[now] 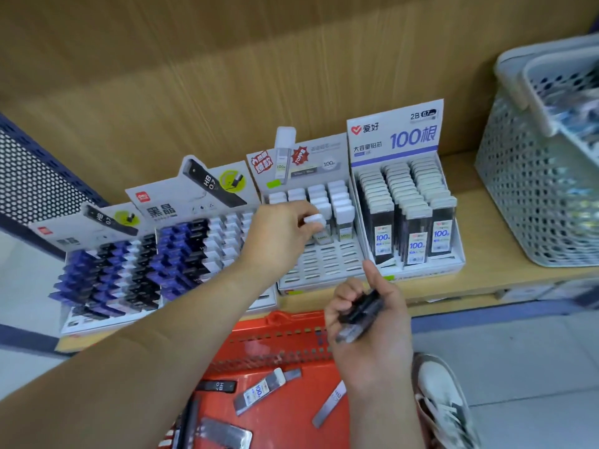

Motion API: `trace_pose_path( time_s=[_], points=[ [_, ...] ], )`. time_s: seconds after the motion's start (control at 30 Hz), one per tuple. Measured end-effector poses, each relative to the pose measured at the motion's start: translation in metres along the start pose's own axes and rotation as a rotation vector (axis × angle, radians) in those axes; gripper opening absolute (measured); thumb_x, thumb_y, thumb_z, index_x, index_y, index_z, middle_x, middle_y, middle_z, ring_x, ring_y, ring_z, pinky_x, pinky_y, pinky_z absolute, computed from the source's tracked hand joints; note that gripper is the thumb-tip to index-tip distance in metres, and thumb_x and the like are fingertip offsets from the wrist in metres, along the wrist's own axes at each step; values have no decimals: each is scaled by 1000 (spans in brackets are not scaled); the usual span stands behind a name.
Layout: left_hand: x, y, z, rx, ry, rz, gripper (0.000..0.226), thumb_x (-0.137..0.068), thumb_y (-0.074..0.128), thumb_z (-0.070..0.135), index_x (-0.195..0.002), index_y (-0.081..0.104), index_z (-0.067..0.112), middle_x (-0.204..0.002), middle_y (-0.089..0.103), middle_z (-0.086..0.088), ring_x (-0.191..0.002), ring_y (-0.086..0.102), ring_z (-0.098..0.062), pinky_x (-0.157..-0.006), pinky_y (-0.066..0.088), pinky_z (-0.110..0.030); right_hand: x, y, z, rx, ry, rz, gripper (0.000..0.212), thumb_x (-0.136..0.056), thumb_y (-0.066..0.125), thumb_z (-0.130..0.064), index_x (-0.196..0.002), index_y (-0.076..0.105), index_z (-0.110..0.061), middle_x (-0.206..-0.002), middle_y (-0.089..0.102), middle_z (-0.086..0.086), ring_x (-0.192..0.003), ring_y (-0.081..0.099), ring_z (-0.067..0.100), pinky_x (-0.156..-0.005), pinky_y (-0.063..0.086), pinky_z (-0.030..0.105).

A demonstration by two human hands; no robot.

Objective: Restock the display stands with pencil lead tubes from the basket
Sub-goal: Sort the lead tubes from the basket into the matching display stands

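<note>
Fingers [308, 225] of the left hand [278, 236] pinch a tube [313, 219] by its white cap, at the front of the filled rows in the third stand [324, 270]. The tube's body is clear, with a "100" label. The right hand [369, 322] grips a bundle of dark tubes [359, 311], thumb raised, above the red basket [275, 338]. In it lie about five loose tubes [259, 392] (the lowest ones are blurred). Four stands [408, 205] sit side by side on a pale wooden shelf [505, 254] with a wood-grain back: two hold blue, black and white tubes, and the rightmost holds three rows of dark ones. One grey basket [531, 189] stands at the shelf's right end. Below are a pale tiled floor [518, 351] and one shoe [444, 400].
</note>
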State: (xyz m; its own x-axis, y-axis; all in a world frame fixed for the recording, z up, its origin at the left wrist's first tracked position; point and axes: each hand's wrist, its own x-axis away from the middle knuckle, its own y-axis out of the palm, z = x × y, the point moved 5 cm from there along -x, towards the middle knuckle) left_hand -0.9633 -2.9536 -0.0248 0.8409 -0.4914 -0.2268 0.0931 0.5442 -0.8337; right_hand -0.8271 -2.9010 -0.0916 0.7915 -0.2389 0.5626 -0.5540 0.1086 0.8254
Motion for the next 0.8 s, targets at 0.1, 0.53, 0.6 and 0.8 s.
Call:
trace_pose_path(
  time_s=[0.1, 0.53, 0.6, 0.8],
  points=[
    [-1, 10, 3, -61, 79, -44, 19, -91, 63, 24, -105, 72, 14, -82, 69, -6, -79, 61, -23, -69, 41, -28, 0, -3, -4, 12, -24, 30, 22, -96, 48, -25, -113, 62, -20, -63, 48, 0, -49, 45, 11, -42, 40, 17],
    [-8, 10, 13, -204, 217, 144, 14, -86, 66, 11, -97, 76, 11, -86, 62, -8, -87, 58, -33, -78, 42, -29, 3, -3, -13, -43, -45, 26, 28, -92, 54, -26, -114, 69, -20, -106, 75, 8, -104, 71, 21, -94, 54, 37],
    [-6, 8, 10, -193, 134, 85, 22, -91, 60, 13, -109, 73, 16, -94, 60, -8, -98, 55, -31, -82, 42, -28, 4, 1, -12, -51, -47, -8, 36, -91, 50, -25, -124, 63, -19, -110, 74, 10, -106, 70, 22, -93, 51, 43],
    [9, 3, 10, -275, -1, -240, 49, -96, 42, 12, -143, 42, 27, -123, 47, -8, -117, 37, -28, -102, 33, -33, 5, 10, 1, -42, -45, -38, 36, -104, 41, -27, -130, 59, -12, -110, 74, 13, -104, 70, 22, -88, 55, 38]
  ],
)
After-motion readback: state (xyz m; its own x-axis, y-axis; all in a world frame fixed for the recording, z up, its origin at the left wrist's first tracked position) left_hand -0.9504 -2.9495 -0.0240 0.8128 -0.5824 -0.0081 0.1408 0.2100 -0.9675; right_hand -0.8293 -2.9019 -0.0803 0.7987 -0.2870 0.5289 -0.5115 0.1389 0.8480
